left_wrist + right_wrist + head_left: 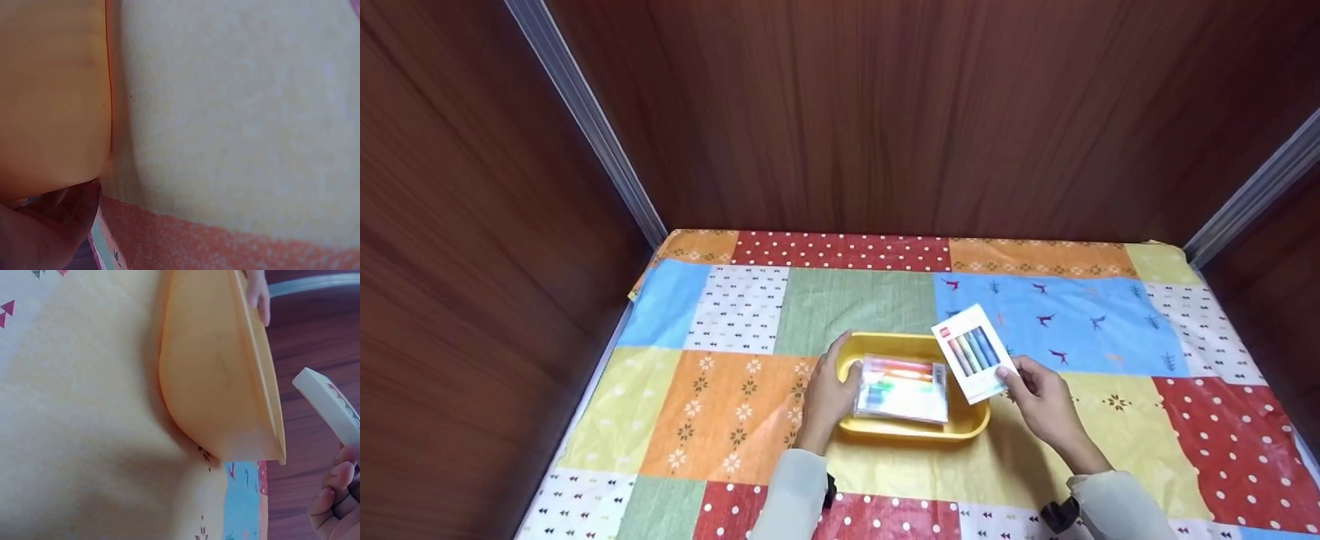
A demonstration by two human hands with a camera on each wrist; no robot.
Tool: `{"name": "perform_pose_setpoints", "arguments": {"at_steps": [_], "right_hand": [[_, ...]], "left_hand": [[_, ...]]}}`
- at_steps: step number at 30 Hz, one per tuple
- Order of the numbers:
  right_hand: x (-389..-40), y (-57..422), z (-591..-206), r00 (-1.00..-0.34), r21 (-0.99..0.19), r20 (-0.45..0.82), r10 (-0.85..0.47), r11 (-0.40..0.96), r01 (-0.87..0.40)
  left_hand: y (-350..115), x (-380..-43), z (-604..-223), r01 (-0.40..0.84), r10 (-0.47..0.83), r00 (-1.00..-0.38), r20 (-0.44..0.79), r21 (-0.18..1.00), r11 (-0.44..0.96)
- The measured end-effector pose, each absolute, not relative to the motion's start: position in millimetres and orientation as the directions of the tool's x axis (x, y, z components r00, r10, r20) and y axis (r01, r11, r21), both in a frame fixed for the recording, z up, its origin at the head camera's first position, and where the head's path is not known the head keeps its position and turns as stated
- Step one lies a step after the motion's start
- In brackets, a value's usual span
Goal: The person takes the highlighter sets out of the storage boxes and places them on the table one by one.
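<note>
A yellow plastic basin (911,433) sits on the patterned cloth, and my left hand (831,394) grips its left end, thumb over the rim and fingers along the outside. Inside the basin lies a clear, shiny packet (901,390) with red, orange and green colours showing through. Over the basin's right end, my right hand (1044,405) pinches a thin white box (969,352) by its lower right edge. A row of coloured sticks shows on the box's front. From the right wrist view, the white box (326,402) is tilted and held above the basin's rim (270,394).
A patchwork-print cloth (742,420) covers the table around the basin. Dark wood-grain panels (840,112) stand behind the table and at both sides, with metal strips (592,120) at the corners.
</note>
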State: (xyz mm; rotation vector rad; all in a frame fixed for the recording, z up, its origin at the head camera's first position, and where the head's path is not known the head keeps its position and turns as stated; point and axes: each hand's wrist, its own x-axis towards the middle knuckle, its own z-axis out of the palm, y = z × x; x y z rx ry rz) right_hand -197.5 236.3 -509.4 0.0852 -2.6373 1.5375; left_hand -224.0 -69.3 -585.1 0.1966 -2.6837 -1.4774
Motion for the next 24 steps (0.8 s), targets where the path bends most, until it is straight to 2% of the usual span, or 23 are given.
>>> {"name": "perform_pose_setpoints", "arguments": {"at_steps": [5,13,24], "right_hand": [[-185.6,232.2,-493.2,-0.995,-0.867,0.092,0.040,0.495,-0.060],[-192.2,250.1,-526.9,-0.990,-0.877,0.031,0.138,0.479,0.039],[-181.1,257.4,-536.2,-0.980,-0.914,-0.011,0.200,0.395,0.091]], "left_hand": [[-70.0,-224.0,-585.1,-0.075,-0.148,-0.989,0.004,0.847,0.527],[-69.0,-223.9,-586.7,-0.046,-0.137,-0.990,0.030,0.853,0.519],[-68.5,-223.3,-584.1,-0.048,-0.142,-0.989,0.031,0.852,0.522]]}}
